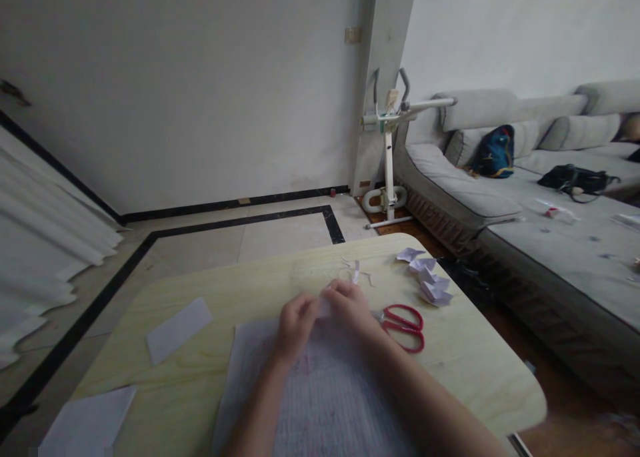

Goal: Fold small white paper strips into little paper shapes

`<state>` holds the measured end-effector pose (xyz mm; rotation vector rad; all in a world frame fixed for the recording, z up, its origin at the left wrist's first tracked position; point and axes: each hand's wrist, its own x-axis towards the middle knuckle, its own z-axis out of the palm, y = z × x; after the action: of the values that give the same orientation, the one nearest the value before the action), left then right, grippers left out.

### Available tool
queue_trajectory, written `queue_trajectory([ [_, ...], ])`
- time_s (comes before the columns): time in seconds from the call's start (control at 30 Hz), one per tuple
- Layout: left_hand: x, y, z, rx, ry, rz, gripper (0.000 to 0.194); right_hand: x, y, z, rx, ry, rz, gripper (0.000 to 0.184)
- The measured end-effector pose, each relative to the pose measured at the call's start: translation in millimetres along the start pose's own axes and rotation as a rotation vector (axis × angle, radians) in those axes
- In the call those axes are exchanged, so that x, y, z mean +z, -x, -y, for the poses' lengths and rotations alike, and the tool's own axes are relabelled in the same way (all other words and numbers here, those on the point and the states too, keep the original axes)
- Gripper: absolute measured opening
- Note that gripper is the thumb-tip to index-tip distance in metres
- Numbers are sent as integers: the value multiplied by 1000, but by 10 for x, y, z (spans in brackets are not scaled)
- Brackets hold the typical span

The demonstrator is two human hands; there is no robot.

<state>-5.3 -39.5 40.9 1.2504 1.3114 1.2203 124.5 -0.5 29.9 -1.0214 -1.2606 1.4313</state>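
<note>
Between my two hands is a small piece of white paper (325, 307), held above a large printed sheet (320, 390) on the table. My left hand (297, 323) pinches its left side, fingers closed. On its right side my right hand (350, 303) is closed too, partly covering the paper. Just right of my right wrist lie red-handled scissors (404, 327), their blades mostly hidden by the hand. Thin paper scraps (356, 271) are scattered beyond my hands. Several folded white paper pieces (425, 273) form a row near the table's far right corner.
A white paper rectangle (180, 330) lies on the left of the wooden table (480, 370), and more white paper (90, 420) rests at its near left edge. Beyond stand white exercise equipment (389, 150) and a grey sofa (465, 190) with a blue backpack (495, 153).
</note>
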Motion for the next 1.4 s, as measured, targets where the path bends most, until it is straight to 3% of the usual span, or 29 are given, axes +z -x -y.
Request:
queue_trajectory([
  [0.13,0,8,8,-43,38,2,27,-2,4,41,10,69,-9,19],
  [0.63,-33,3,0,46,-122,61,37,20,17,101,-34,115,66,22],
  [1.4,-26,-8,99,91,-138,22,36,7,-17,59,-34,162,-99,19],
])
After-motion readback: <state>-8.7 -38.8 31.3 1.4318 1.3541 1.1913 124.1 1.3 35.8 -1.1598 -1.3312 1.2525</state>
